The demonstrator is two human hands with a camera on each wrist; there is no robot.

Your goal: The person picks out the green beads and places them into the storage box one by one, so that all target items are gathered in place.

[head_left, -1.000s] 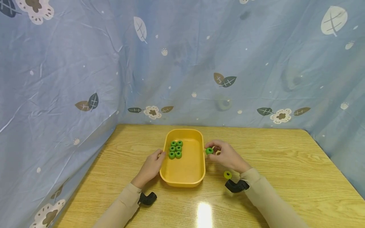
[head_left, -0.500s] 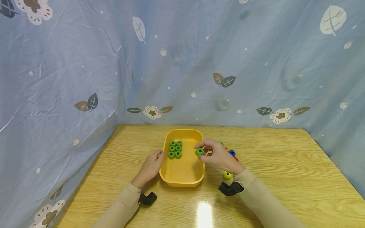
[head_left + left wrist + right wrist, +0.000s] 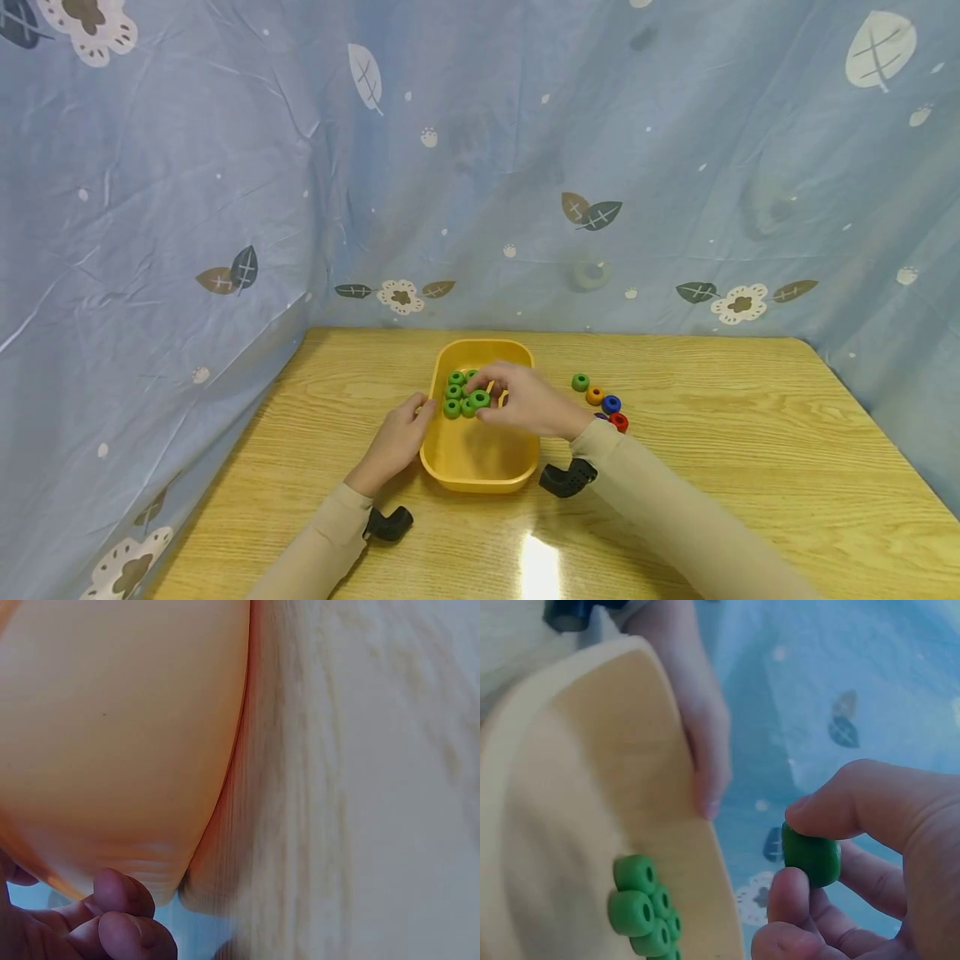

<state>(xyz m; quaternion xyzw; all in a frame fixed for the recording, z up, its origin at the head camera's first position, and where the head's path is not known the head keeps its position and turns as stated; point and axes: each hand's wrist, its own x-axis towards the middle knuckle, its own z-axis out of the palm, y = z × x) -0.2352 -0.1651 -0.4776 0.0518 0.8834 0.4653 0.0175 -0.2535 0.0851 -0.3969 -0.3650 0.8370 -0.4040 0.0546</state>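
A yellow plastic tray [image 3: 480,483] stands on the table, with several green beads [image 3: 452,407] in rows along its left side. My left hand [image 3: 396,435] holds the tray's left wall; in the left wrist view its curled fingers [image 3: 124,892] lie against the outside. Over the inside of the tray, my right hand [image 3: 528,402] pinches one green bead [image 3: 812,855] between thumb and fingers. That bead is raised above the others, and in the head view it partly covers the front right bead of the rows.
Right of the tray lie a green bead [image 3: 581,382], an orange bead [image 3: 595,396], a blue bead [image 3: 611,404], a red bead [image 3: 618,422] and a partly hidden purple bead [image 3: 601,415]. A patterned blue cloth [image 3: 480,167] hangs behind the wooden table [image 3: 750,433].
My right hand has carried the green bead leftward from beside the tray, across its right rim, to the green rows. The loose beads on the right came into view. The left hand stayed put.
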